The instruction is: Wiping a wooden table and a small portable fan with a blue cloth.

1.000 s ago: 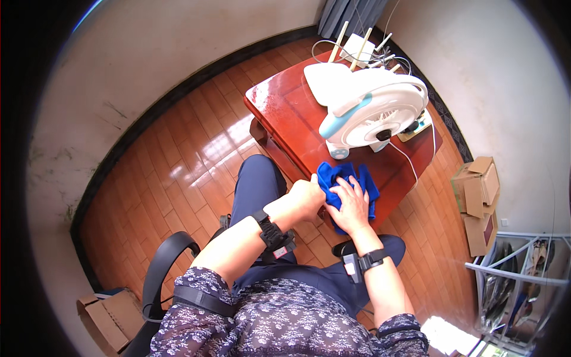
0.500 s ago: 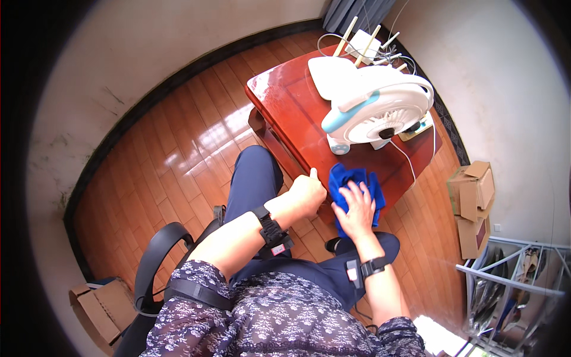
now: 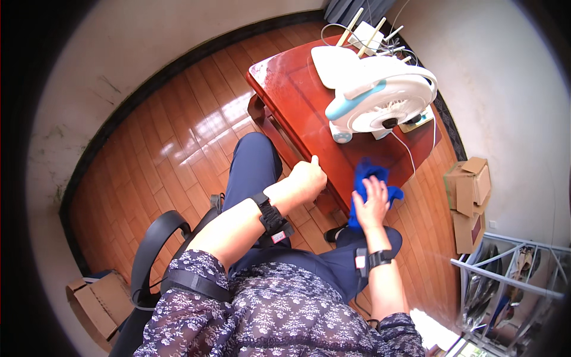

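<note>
Head view showed the right hand [image 3: 373, 205] laid over a bunched blue cloth [image 3: 370, 171], palm down, its fingers parted and loosely extended rather than closed around it; the cloth rested on the near part of the red-brown table [image 3: 291, 89], close to its edge, with folds showing beyond the fingertips and to the right of the hand, and a strip showing below, near the right knee.

The left hand [image 3: 308, 180] was at the table's long near edge, fingers curled in and thumb pointing away from the body; the undersides of the fingers were hidden, so whether they gripped the edge could not be told; the two hands were apart, and the cloth lay clear of the left one.

Farther back on the table stood a white and light-blue fan [image 3: 357, 101], apart from the cloth; a white cord [image 3: 410, 157] curved down from it toward the table's right side; behind it was a white box [image 3: 367, 37] among pale upright rods and loose cables.

A black band [image 3: 269, 215] circled the left wrist, and a second strap [image 3: 381, 257] the right; cardboard boxes [image 3: 468, 187] were stacked by the right wall, near a pale metal rack [image 3: 505, 279]; a black chair armrest [image 3: 156, 238] curved beside the left arm, above the wooden floor [image 3: 172, 184].
</note>
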`<state>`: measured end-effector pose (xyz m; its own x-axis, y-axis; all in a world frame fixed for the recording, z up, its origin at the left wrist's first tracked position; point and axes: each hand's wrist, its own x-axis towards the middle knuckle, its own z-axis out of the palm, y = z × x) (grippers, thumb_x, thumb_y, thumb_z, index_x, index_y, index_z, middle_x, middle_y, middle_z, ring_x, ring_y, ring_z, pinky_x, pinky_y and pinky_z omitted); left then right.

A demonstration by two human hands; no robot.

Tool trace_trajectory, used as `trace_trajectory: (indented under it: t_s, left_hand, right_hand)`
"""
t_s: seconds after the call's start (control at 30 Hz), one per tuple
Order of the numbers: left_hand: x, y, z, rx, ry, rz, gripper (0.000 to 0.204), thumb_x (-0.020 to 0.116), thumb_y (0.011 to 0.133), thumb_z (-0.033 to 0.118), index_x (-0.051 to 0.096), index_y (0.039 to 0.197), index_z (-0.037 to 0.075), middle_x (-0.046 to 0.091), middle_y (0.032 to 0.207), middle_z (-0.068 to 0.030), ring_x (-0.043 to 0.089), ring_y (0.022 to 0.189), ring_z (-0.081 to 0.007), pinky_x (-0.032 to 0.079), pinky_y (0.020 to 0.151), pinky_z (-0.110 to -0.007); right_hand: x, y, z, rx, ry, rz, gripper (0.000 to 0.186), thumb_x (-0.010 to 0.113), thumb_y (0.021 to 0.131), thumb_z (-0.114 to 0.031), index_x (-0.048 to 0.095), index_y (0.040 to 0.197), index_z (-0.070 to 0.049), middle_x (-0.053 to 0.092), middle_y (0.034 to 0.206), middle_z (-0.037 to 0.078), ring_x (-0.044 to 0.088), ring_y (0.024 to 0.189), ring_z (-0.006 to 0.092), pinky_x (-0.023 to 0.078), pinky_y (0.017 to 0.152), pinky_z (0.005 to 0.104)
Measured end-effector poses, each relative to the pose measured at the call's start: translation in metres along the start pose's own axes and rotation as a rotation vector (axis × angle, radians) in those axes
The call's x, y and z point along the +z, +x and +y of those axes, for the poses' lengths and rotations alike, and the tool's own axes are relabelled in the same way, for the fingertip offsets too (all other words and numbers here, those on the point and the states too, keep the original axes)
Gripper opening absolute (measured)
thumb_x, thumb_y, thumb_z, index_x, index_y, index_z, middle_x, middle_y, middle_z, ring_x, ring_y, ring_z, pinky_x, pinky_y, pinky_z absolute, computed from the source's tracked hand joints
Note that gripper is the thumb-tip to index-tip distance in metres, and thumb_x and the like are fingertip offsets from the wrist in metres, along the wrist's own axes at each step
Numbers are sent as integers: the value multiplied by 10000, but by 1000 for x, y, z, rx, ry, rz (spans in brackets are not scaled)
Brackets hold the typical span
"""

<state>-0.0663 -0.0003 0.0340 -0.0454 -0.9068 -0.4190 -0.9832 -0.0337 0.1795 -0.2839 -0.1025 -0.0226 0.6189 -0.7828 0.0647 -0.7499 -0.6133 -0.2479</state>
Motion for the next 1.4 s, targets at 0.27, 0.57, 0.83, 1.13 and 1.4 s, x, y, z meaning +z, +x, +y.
trace_trajectory:
  t_s: [0.27,0.57,0.83,1.13,1.4]
  left_hand:
    - [4,1,-16,33,-145,84,351,634,677,88,674,972,-97,521,1239,-376,692,761,-295,560,663,-384]
    - [6,-2,23,-45,126,3,455,651,770,286,576,1128,14,480,1317,-354,545,1188,-341,443,918,-440]
    - [34,18,42,183,-64,333,748,619,829,444,399,1424,48,317,1504,-208,292,1402,-340,217,1147,-483]
    - [49,18,37,222,-32,432,751,519,875,544,385,1443,72,275,1541,-169,246,1428,-319,184,1156,-500]
    - [43,15,39,211,-47,383,737,474,902,550,364,1456,77,240,1557,-159,204,1444,-314,153,1164,-501]
  right_hand:
    - [6,-26,49,-155,239,174,484,750,762,-227,585,1202,-111,532,1336,96,409,1298,361,320,1083,471]
    - [21,12,69,168,278,309,480,675,863,-221,510,1273,-33,465,1368,198,423,1282,372,322,1092,451]
    - [8,-42,22,8,198,201,528,714,807,-195,500,1273,-73,459,1374,180,356,1294,469,281,1100,531]
    - [1,-6,38,116,200,367,434,689,829,-216,554,1208,-55,505,1307,151,418,1254,404,329,1066,502]
    - [6,8,48,369,264,439,473,665,865,-211,487,1265,-31,514,1252,199,509,1162,391,431,983,459]
